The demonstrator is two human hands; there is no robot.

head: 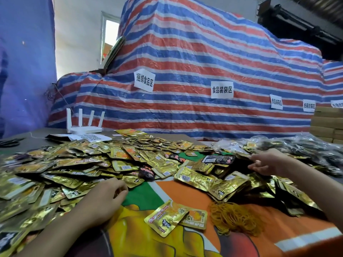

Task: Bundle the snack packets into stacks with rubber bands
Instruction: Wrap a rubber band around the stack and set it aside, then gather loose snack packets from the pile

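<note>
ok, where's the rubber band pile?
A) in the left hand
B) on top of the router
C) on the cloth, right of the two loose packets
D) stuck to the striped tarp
C: the rubber bands lie in a loose heap on the cloth, just right of the two loose packets.

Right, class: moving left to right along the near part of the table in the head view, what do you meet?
A heap of gold snack packets → left hand → two loose gold packets → pile of rubber bands.
</note>
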